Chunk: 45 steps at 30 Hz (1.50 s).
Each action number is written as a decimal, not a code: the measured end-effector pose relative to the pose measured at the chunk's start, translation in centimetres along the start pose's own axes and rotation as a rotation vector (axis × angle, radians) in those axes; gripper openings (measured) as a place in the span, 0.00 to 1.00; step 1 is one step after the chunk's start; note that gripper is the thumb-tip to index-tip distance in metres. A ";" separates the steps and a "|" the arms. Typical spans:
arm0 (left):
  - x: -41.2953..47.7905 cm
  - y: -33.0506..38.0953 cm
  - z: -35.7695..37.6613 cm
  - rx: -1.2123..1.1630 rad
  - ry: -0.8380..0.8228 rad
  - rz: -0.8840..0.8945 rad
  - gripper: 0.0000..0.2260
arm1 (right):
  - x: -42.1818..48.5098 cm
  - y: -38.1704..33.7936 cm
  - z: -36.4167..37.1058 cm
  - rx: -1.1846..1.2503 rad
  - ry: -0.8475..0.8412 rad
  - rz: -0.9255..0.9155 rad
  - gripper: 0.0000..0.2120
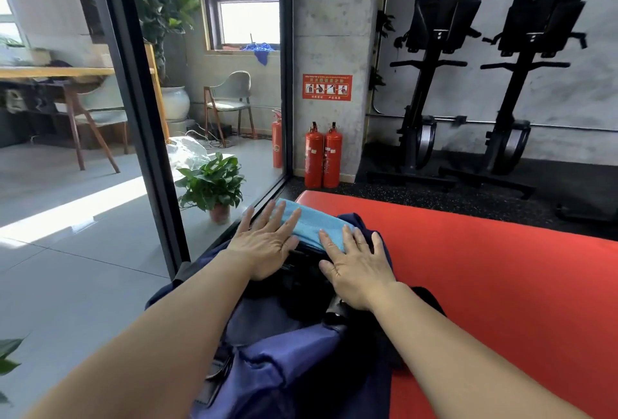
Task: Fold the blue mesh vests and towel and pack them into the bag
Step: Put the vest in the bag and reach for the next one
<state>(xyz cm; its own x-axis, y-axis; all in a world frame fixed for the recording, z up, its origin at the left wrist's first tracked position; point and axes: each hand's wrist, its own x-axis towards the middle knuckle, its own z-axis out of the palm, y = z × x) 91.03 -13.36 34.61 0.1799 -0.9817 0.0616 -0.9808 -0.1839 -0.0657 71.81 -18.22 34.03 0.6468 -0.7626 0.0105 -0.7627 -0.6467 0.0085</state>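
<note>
Your two hands, left (267,248) and right (354,268), each grip spread flat, press one folded towel (309,224) onto one open bag (284,368) on the red worktop (485,268), the towel's long axis running far-left to near-right.

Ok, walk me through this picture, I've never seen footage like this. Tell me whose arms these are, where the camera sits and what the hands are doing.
There is one picture, taken by a wide-angle camera worn on a person's head, looking forward and down. There is no robot here, and the two bare arms are that person's own.

The left hand and the right hand both lie flat, with straight fingers, on a folded light blue towel. The towel sits at the open top of a dark blue bag. Neither hand grips anything; they only press. The bag rests at the edge of a red mat.

Behind are two fire extinguishers, a potted plant and black exercise machines.
</note>
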 end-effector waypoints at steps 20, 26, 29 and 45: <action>-16.2 27.2 -4.4 -0.228 -0.107 0.309 0.26 | -32.5 14.1 -4.4 -0.159 -0.097 0.425 0.28; -20.8 39.0 -6.5 -0.187 -0.106 0.500 0.27 | -43.7 18.6 -4.3 -0.142 -0.055 0.607 0.28; -23.5 44.4 -7.6 -0.157 -0.103 0.584 0.27 | -49.1 20.8 -3.6 -0.146 -0.032 0.688 0.27; -33.4 65.5 -8.6 -0.082 -0.092 1.001 0.27 | -71.2 28.5 0.8 -0.039 -0.088 1.082 0.26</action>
<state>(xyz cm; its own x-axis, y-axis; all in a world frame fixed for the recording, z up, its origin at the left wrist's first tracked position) 20.15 7.84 36.83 -0.7278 -0.6830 -0.0617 -0.6852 0.7279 0.0241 4.04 17.64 32.75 -0.3719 -0.9274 -0.0404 -0.9269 0.3687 0.0698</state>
